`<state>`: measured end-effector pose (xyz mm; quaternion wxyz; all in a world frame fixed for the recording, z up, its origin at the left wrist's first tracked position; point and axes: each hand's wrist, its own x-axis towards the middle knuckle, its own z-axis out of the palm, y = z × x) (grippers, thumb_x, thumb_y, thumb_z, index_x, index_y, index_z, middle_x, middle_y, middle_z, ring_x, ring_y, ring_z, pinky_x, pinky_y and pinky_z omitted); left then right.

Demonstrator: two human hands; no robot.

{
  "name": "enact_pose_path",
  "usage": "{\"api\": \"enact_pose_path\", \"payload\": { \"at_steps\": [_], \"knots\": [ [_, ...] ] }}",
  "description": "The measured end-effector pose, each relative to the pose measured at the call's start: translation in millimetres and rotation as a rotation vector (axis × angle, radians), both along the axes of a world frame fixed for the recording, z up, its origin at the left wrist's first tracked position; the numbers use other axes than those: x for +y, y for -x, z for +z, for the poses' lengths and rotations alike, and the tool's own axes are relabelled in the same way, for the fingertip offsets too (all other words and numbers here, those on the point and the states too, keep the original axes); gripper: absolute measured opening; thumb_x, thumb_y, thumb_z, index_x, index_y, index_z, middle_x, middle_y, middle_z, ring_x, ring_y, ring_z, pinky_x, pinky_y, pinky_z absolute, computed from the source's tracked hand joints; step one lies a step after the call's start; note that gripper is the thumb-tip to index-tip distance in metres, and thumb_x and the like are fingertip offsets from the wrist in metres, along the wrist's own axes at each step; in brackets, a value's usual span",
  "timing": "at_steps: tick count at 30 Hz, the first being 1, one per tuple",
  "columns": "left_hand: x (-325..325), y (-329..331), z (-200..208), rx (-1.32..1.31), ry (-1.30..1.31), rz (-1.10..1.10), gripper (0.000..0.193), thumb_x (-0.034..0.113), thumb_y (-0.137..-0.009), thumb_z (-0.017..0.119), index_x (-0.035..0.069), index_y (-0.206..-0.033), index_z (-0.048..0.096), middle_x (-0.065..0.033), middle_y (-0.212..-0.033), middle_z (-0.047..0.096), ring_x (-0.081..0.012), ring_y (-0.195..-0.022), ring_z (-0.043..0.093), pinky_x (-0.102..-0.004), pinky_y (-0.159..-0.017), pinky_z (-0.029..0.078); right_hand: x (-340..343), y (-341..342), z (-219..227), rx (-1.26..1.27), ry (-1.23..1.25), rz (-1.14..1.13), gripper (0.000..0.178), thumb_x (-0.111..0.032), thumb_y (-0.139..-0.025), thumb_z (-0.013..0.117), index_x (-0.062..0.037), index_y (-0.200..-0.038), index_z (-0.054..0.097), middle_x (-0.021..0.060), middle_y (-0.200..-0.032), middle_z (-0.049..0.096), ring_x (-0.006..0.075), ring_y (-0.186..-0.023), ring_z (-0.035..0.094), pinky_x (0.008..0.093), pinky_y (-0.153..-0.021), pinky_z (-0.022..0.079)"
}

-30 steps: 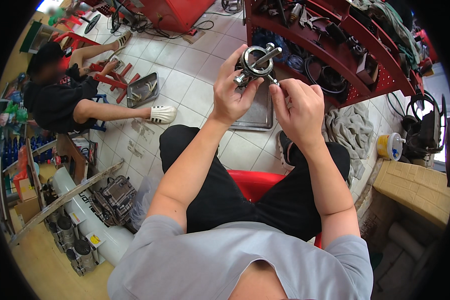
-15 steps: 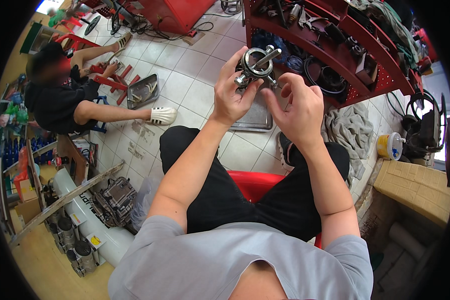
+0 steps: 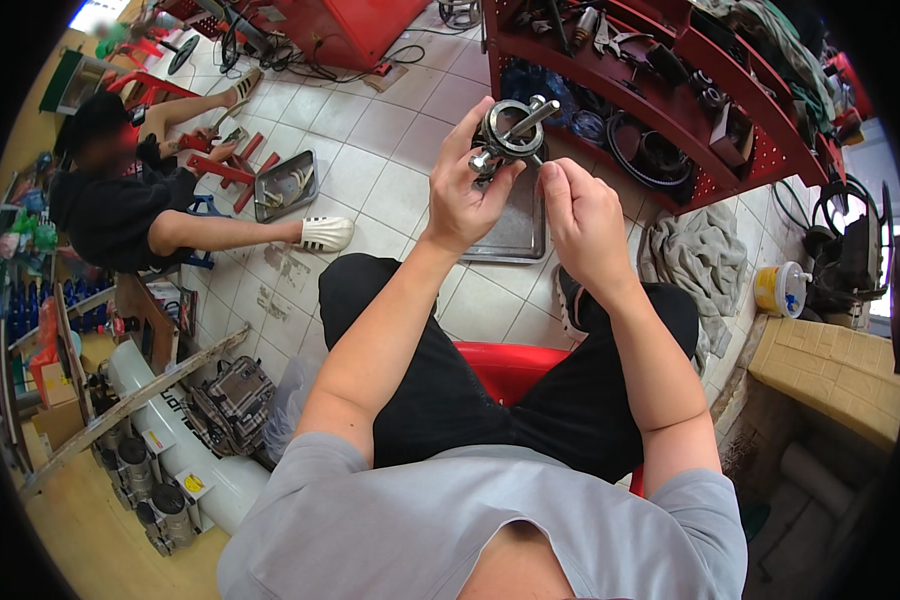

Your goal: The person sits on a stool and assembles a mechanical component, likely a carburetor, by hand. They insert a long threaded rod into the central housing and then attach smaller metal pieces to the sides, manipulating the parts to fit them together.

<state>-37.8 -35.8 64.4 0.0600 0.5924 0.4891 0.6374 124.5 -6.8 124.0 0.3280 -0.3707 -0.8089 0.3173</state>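
My left hand (image 3: 462,200) is closed around a ring-shaped metal tool (image 3: 513,153), holding it up in front of me above the floor. A shiny rod with a short crossbar (image 3: 532,115) reaches across the ring's opening, and a silver bolt (image 3: 482,160) sticks out at its lower left. The fingers of my right hand (image 3: 587,222) are pinched together at the ring's lower right, on the end of another bolt (image 3: 536,160) mostly hidden by the fingertips. Behind and below my hands a metal tray (image 3: 505,248) lies on the tiles.
A red tool cart (image 3: 670,120) with tools and parts stands at the far right. Grey cloth (image 3: 695,250) and a yellow-white bucket (image 3: 778,290) lie to the right. At left a person (image 3: 110,200) sits by a second tray (image 3: 288,185); nearer is a white tank (image 3: 185,440).
My right hand has moved in toward the ring, and its spread fingers have closed on the bolt at the lower right. My left hand holds the tool almost still.
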Motion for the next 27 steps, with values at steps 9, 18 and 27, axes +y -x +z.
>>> {"api": "enact_pose_path", "payload": {
  "at_steps": [9,18,27],
  "knots": [
    [1.8,2.1,0.2,0.009,-0.012,-0.024,0.031,0.000,-0.076,0.077,0.006,-0.104,0.065,-0.0241,-0.138,0.051,-0.0378,-0.120,0.057,-0.0409,-0.095,0.049,-2.2,-1.6,10.0,-0.028,-0.306,-0.109,0.019,-0.025,-0.092,0.063,-0.0067,-0.087,0.061,0.0051,-0.058,0.057,0.0238,-0.050,0.052,0.0350,-0.058,0.035],
    [2.8,2.6,-1.6,0.000,-0.020,-0.030,0.032,0.000,-0.075,0.077,0.006,-0.104,0.065,-0.0237,-0.138,0.051,-0.0372,-0.121,0.056,-0.0415,-0.096,0.049,2.0,-2.5,3.8,-0.031,-0.380,-0.101,0.016,-0.021,-0.086,0.069,-0.0092,-0.083,0.059,0.0030,-0.061,0.058,0.0213,-0.052,0.054,0.0348,-0.056,0.033],
    [2.8,-0.2,-1.9,-0.037,-0.017,-0.044,0.031,0.000,-0.074,0.077,0.006,-0.102,0.065,-0.0240,-0.138,0.052,-0.0375,-0.120,0.056,-0.0412,-0.096,0.048,4.1,-2.2,-1.6,-0.130,-0.462,-0.093,0.017,-0.022,-0.085,0.070,-0.0093,-0.088,0.059,0.0030,-0.063,0.059,0.0213,-0.054,0.055,0.0344,-0.056,0.032]
  ]
}}
